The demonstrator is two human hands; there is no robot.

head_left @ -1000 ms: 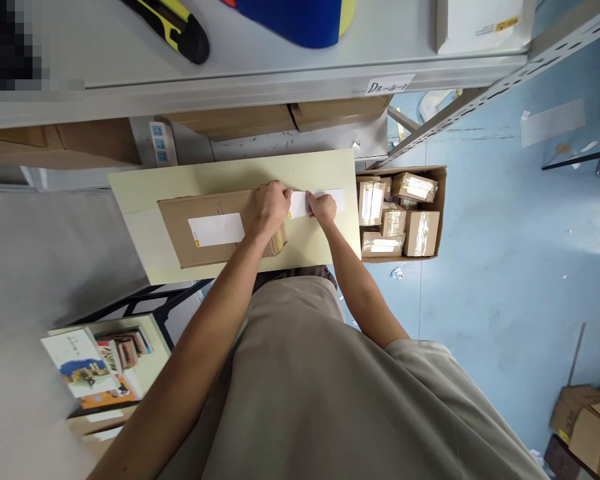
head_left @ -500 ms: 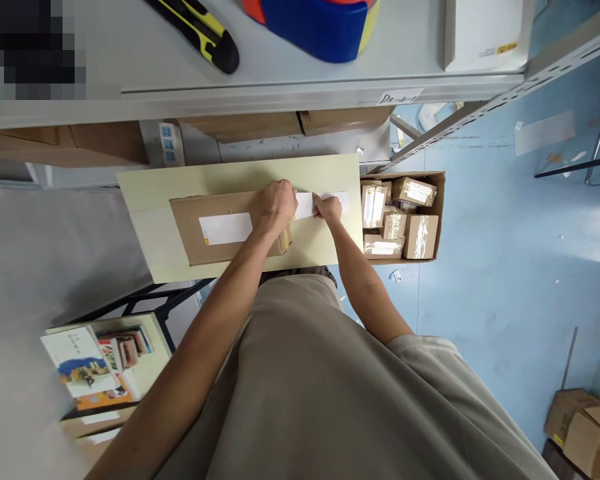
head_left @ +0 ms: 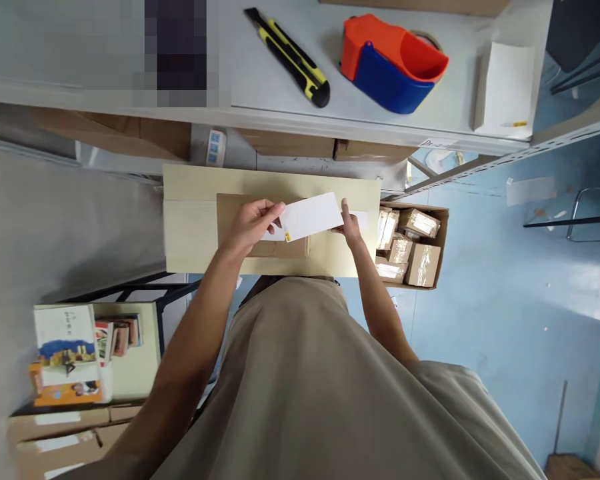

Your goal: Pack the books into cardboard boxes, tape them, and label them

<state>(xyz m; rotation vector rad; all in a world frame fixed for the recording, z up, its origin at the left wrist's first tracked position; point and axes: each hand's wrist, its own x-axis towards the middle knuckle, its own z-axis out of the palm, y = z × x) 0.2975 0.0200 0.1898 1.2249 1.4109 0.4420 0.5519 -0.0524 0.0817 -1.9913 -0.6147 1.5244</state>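
Note:
A white rectangular label (head_left: 313,217) with a small yellow mark at one corner is held up, slightly tilted, between my hands. My left hand (head_left: 250,227) pinches its left end between thumb and fingers. At its right end, my right hand (head_left: 349,225) grips the edge with the thumb raised. Below the label lies a flat cardboard box (head_left: 280,249), partly covered by my left hand and the label. A white strip on the box is mostly hidden. Another white slip (head_left: 361,219) rests on the cream board (head_left: 195,183), beside my right hand.
An open carton (head_left: 443,250) of small taped boxes stands at the board's right end. On the shelf above are a utility knife (head_left: 293,60), an orange and blue tape dispenser (head_left: 393,67) and a white stack (head_left: 507,90). Books (head_left: 70,347) lie at lower left.
The label has come up over the box, stretched between both hands. My left hand has shifted from the box's right end to the label's left end. The camera view has tilted upward.

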